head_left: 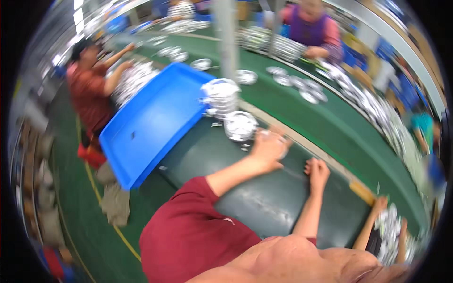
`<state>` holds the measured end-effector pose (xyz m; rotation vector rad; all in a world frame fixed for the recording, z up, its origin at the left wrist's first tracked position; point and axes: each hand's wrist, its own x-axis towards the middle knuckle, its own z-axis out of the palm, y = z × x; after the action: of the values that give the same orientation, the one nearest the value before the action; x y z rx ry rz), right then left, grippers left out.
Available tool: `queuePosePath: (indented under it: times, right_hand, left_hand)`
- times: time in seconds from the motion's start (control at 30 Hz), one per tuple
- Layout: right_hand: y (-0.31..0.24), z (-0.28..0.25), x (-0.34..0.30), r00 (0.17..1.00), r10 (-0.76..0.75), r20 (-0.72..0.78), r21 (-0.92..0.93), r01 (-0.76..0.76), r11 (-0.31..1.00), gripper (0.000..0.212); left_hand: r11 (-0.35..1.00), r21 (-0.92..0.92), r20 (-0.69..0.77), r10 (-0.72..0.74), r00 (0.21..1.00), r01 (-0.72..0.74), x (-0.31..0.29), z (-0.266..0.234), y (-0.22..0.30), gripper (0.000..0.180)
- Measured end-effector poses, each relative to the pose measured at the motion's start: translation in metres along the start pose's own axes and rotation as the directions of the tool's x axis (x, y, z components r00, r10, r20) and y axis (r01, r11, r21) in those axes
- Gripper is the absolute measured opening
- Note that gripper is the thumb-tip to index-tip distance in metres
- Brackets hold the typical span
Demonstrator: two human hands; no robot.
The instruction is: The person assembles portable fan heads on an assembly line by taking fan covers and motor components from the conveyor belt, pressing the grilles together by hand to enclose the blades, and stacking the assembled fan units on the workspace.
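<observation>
My left hand (270,150) is over the dark green worktop (255,203), its fingers spread and somewhat blurred. Right beside its fingertips lies a shiny round silver metal part (240,125); whether they touch it, I cannot tell. Just behind that part rises a stack of similar round parts (220,96), with small bits near its foot. My right hand (318,172) rests over the worktop further right, fingers curled in; anything inside them is hidden. To the left of the stack, a large blue tray (153,120) stands tilted at the worktop's end, with a small dark spot on its floor.
A green conveyor belt (349,127) runs beyond the worktop, carrying scattered silver parts (302,87). A grey post (225,42) stands behind the stack. Co-workers sit at left (89,89) and across (309,28); another person's hands (377,207) work among parts at right.
</observation>
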<state>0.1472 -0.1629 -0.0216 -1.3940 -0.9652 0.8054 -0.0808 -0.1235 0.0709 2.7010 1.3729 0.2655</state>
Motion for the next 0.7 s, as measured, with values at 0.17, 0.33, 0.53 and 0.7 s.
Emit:
queuePosePath:
  times: [0.17,0.33,0.53,0.7]
  right_hand:
    - [0.010,-0.012,0.018,0.989,-0.146,0.003,0.008,0.146,0.989,0.012]
    - [-0.019,0.008,0.099,0.956,-0.281,0.079,-0.251,0.292,0.923,0.034]
    - [-0.023,0.033,0.257,0.601,-0.623,0.500,-0.566,0.772,0.291,0.070]
    - [0.030,0.020,0.404,0.639,-0.552,0.536,-0.783,0.621,-0.042,0.096]
  left_hand:
    - [0.779,-0.223,-0.564,0.387,0.729,-0.586,-0.020,0.068,0.040,0.046]
    - [0.516,-0.540,-0.469,0.472,0.746,-0.665,-0.033,0.112,0.047,0.024]
    - [0.452,-0.725,-0.367,0.386,0.846,-0.520,-0.025,0.107,0.049,0.008]
    - [0.416,-0.641,-0.533,0.364,0.764,-0.645,-0.020,0.129,0.057,0.007]
